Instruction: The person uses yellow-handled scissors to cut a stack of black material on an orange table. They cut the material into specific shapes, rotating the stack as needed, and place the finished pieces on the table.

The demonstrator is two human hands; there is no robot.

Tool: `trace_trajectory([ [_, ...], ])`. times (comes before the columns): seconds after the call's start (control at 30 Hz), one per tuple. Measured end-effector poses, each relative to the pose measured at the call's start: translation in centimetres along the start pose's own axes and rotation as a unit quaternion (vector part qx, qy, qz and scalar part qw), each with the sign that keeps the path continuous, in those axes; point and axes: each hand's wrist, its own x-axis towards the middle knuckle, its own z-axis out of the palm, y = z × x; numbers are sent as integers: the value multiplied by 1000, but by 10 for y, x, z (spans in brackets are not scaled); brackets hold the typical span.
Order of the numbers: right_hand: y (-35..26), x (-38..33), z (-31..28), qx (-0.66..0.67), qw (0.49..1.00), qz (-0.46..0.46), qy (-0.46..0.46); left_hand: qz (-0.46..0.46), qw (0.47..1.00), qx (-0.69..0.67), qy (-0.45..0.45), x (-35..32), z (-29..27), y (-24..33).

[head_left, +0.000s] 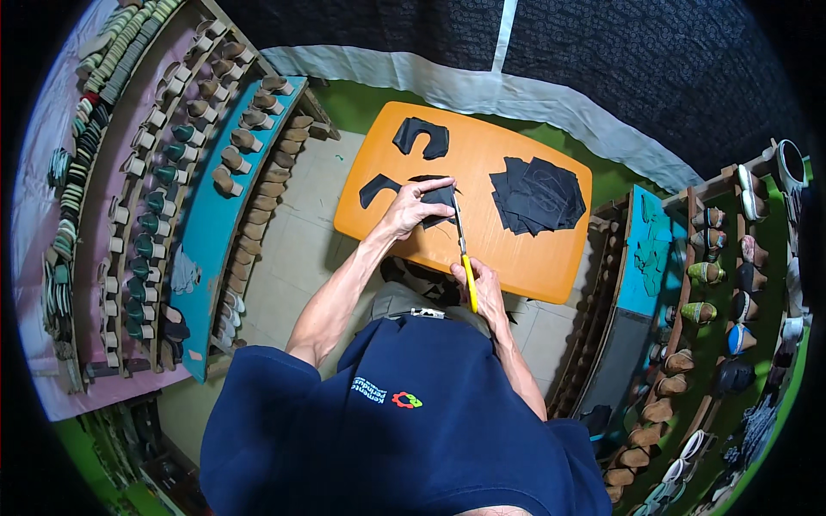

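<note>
- Below us, we look down on an orange table (533, 275).
- On its right side, we see a spread pile of black pieces (540, 196).
- Our left hand (411, 209) grips a black piece (437, 193) near the table's middle.
- Our right hand (484, 291) has its fingers closed around yellow-handled scissors (470, 279), blades against that piece's right edge.
- Farther left, we find a curved black cutout (437, 142).
</note>
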Motion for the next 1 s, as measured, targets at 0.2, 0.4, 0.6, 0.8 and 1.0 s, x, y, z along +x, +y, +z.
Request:
trace_trajectory([
  [0.2,5,-1,1,16,1000,1,16,7,1000,-14,8,-1,-1,3],
  [0.4,5,-4,3,11,999,-24,19,12,999,-45,6,-4,0,6],
  [0.6,-4,-4,2,36,999,-15,5,-12,998,-57,-13,-9,7,0],
  [0.8,-6,-1,3,48,999,-19,0,18,998,-61,-16,-13,10,-6],
  [1.0,2,2,6,57,998,-6,10,30,997,-64,-15,-16,13,-2],
])
